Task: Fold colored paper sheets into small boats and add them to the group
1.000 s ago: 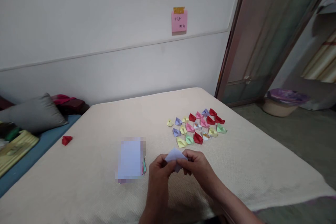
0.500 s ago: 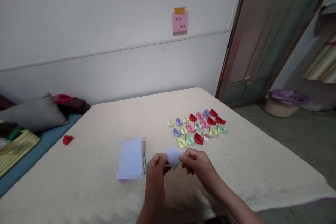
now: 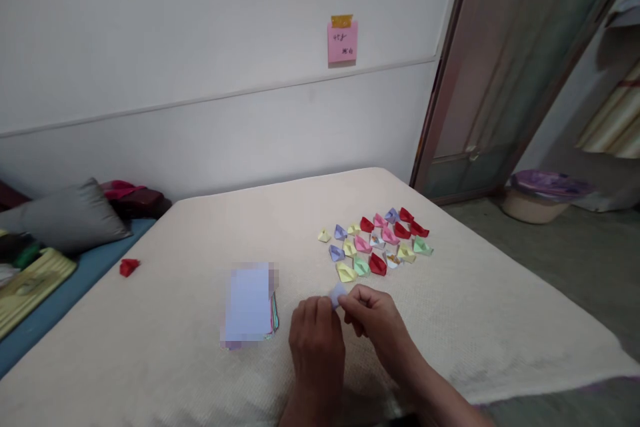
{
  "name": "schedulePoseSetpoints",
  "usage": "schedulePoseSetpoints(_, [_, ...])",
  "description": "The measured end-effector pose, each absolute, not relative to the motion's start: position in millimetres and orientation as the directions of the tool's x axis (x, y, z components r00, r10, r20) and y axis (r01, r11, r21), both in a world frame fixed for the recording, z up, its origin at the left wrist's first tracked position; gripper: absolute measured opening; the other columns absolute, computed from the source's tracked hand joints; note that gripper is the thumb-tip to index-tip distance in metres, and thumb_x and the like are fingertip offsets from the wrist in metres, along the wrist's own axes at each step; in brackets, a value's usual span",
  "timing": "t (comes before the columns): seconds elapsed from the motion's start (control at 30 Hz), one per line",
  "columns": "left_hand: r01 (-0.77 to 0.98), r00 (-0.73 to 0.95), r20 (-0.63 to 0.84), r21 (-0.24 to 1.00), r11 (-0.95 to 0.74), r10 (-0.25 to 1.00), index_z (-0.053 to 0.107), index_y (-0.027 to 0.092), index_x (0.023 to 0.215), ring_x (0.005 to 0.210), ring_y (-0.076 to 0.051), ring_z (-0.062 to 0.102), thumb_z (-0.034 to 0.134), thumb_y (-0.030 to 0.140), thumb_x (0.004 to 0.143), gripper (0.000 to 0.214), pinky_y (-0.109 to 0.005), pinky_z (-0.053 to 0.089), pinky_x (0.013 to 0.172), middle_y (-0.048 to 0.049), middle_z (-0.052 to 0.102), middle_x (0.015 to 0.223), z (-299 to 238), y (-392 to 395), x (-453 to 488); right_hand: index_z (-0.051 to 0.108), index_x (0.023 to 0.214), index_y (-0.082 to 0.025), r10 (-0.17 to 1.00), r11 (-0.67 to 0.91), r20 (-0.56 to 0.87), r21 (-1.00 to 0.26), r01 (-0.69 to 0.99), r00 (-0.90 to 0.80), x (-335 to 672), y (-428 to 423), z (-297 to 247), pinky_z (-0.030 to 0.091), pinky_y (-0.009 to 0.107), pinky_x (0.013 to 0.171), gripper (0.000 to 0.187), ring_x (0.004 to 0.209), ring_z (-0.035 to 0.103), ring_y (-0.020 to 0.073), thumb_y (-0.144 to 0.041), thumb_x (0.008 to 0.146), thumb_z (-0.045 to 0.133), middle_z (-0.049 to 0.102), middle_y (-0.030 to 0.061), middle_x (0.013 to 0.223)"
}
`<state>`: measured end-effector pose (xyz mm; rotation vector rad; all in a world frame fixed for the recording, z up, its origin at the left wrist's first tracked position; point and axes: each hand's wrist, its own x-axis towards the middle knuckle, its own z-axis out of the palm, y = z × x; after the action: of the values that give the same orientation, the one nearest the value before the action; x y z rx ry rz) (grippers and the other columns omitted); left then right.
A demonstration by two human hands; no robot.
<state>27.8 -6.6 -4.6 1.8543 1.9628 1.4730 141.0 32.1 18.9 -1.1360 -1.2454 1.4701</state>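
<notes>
Left hand now lies with its back turned up and its fingers curled down over the small lavender piece of folded paper, so that only one corner of the paper shows past the knuckles. Half a second ago that hand stood on edge and the paper hung in plain sight as a rounded diamond between both sets of fingertips; a second ago it was a wider, flatter shape. How the left fingers grip underneath cannot be seen. Just to the right, the right hand has thumb and forefinger closed on the showing corner, with the other fingers tucked in. Both hands have sunk closer to the cream woven cloth that covers the table, though whether the paper touches it is hidden. Judging by the shrinking shape, the fold is being pressed tighter and the piece is coming nearer to the compact form of the finished ones. Nothing around the hands has shifted. The small red folded paper sits far left by the cloth's edge, and the stack of pale paper sheets lies just left of the left hand. The cluster of small folded paper shapes in red, pink, yellow, green and lavender rests on the cloth beyond the right hand.
</notes>
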Motion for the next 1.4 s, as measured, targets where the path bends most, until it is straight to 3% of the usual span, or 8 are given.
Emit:
schedulePoseSetpoints(0.1, [0.401, -0.458, 0.268, 0.913, -0.072, 0.848, 0.059, 0.021, 0.07, 0.062, -0.017, 0.049, 0.059, 0.023, 0.079, 0.009, -0.027, 0.035, 0.06, 0.0, 0.056, 0.064, 1.4, -3.6, 19.0, 0.052, 0.055, -0.018, 0.978, -0.066, -0.054, -0.996, -0.052, -0.203, 144.1, 32.7, 18.5, 0.027, 0.023, 0.043, 0.038, 0.042, 0.037, 0.0088, -0.045, 0.082, 0.055, 0.044, -0.0044, 0.044])
schedulePoseSetpoints(0.17, [0.07, -0.431, 0.052, 0.997, -0.023, 0.901, 0.057, 0.019, 0.065, 0.057, -0.013, 0.044, 0.063, 0.025, 0.075, 0.013, -0.024, 0.033, 0.055, 0.0028, 0.05, 0.058, 2.4, -0.8, 13.0, 0.052, 0.057, -0.018, 0.988, -0.036, -0.027, -0.998, -0.053, -0.151, 146.6, 35.7, 16.7, 0.028, 0.023, 0.044, 0.04, 0.044, 0.037, 0.0093, -0.047, 0.084, 0.051, 0.043, -0.0043, 0.046])
schedulePoseSetpoints(0.23, [-0.235, -0.375, -0.116, 0.972, 0.026, 0.92, 0.059, 0.017, 0.068, 0.056, -0.011, 0.043, 0.066, 0.025, 0.072, 0.011, -0.023, 0.034, 0.055, 0.0039, 0.049, 0.058, 1.4, 1.4, 9.2, 0.054, 0.062, -0.018, 0.992, -0.03, -0.023, -0.998, -0.052, -0.126, 147.4, 39.0, 14.5, 0.03, 0.022, 0.045, 0.035, 0.046, 0.04, 0.0102, -0.047, 0.083, 0.053, 0.046, -0.0038, 0.049])
schedulePoseSetpoints(0.33, [-0.443, -0.316, -0.203, 0.895, 0.045, 0.927, 0.061, 0.015, 0.072, 0.057, -0.009, 0.045, 0.068, 0.024, 0.069, 0.011, -0.022, 0.036, 0.057, 0.0032, 0.053, 0.063, 0.3, 1.9, 9.2, 0.057, 0.074, -0.018, 0.98, -0.057, -0.041, -0.995, -0.077, -0.193, 143.6, 40.6, 12.2, 0.037, 0.023, 0.048, 0.025, 0.052, 0.049, 0.0126, -0.042, 0.078, 0.057, 0.055, -0.0018, 0.057])
schedulePoseSetpoints(0.7, [-0.42, -0.282, -0.23, 0.902, 0.096, 0.931, 0.062, 0.015, 0.073, 0.06, -0.011, 0.053, 0.074, 0.027, 0.063, 0.02, -0.021, 0.039, 0.057, 0.0003, 0.061, 0.067, 14.9, -0.6, 12.1, 0.055, 0.074, -0.019, 0.963, 0.009, 0.015, -1.0, -0.025, -0.27, 138.5, 36.5, 10.9, 0.035, 0.023, 0.046, 0.007, 0.044, 0.044, 0.0108, -0.026, 0.075, 0.054, 0.048, -0.0063, 0.047])
schedulePoseSetpoints(0.87, [-0.493, -0.208, -0.207, 0.866, 0.08, 0.956, 0.062, 0.016, 0.079, 0.066, -0.013, 0.056, 0.066, 0.034, 0.072, 0.02, -0.023, 0.042, 0.059, -0.0004, 0.061, 0.073, 20.0, -0.5, 6.7, 0.059, 0.072, -0.019, 0.933, 0.062, 0.054, -0.998, 0.012, -0.356, 144.1, 38.4, 13.2, 0.034, 0.022, 0.046, 0.008, 0.044, 0.044, 0.01, -0.021, 0.075, 0.052, 0.048, -0.0065, 0.048])
schedulePoseSetpoints(1.2, [-0.483, -0.214, -0.195, 0.873, 0.07, 0.957, 0.058, 0.016, 0.07, 0.054, -0.01, 0.053, 0.07, 0.019, 0.065, 0.014, -0.021, 0.04, 0.054, 0.0037, 0.058, 0.059, 5.4, 2.7, 6.2, 0.063, 0.078, -0.019, 0.924, -0.001, 0.026, -0.998, -0.069, -0.382, 141.5, 35.3, 11.5, 0.038, 0.022, 0.045, 0.009, 0.045, 0.048, 0.0107, -0.021, 0.073, 0.056, 0.052, -0.0052, 0.051])
schedulePoseSetpoints(1.4, [-0.473, -0.239, -0.175, 0.88, 0.043, 0.955, 0.056, 0.017, 0.069, 0.056, -0.009, 0.052, 0.069, 0.018, 0.065, 0.014, -0.02, 0.039, 0.055, 0.0051, 0.056, 0.058, 9.9, 0.7, 6.8, 0.073, 0.084, -0.024, 0.914, 0.215, 0.219, -0.975, -0.049, -0.342, 141.7, 36.2, 5.2, 0.043, 0.025, 0.056, 0.024, 0.063, 0.053, 0.0135, -0.012, 0.071, 0.056, 0.059, 0.0002, 0.073])
